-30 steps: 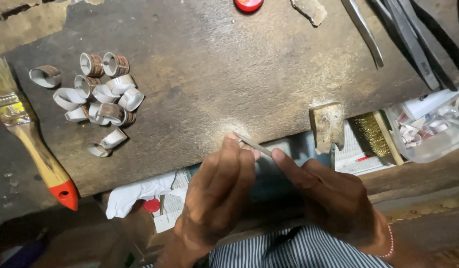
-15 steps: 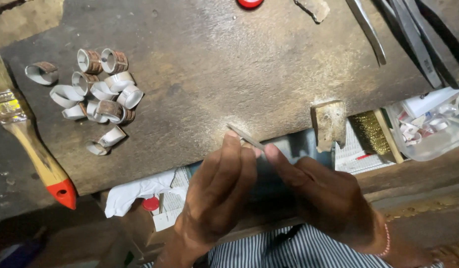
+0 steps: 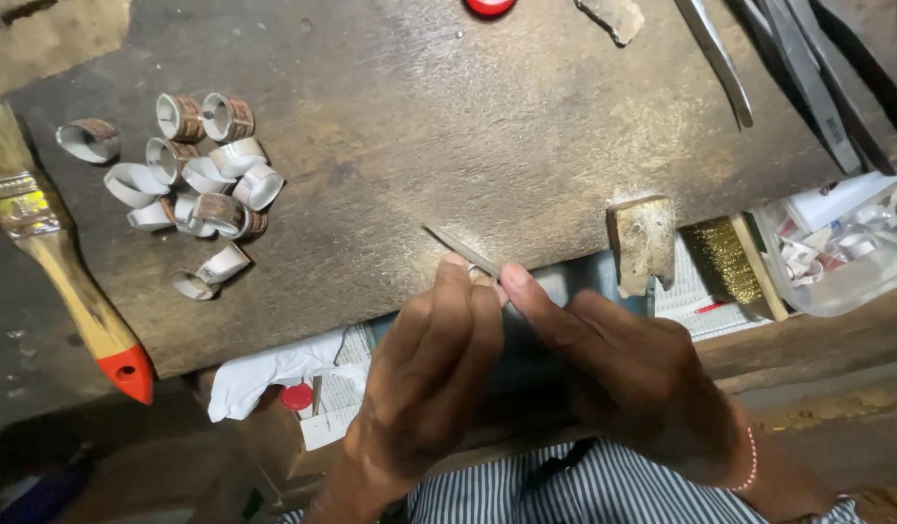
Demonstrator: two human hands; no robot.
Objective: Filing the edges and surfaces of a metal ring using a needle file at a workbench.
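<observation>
A thin metal file (image 3: 460, 248) sits just below the middle of the frame, a slim grey strip slanting from upper left down to lower right. Its pointed upper end juts out over the worn, dusty bench edge. Its lower end is pinched between fingertips, so that part and whatever it rubs against stay hidden.

The rings (image 3: 191, 180) are silvery white outside, some banded rusty brown. The paintbrush (image 3: 65, 257) has pale bristles, a tan wooden handle and an orange-red tip. The bench (image 3: 448, 126) is dull grey-brown. The cloth (image 3: 584, 490) is striped dark and white, perhaps navy.
</observation>
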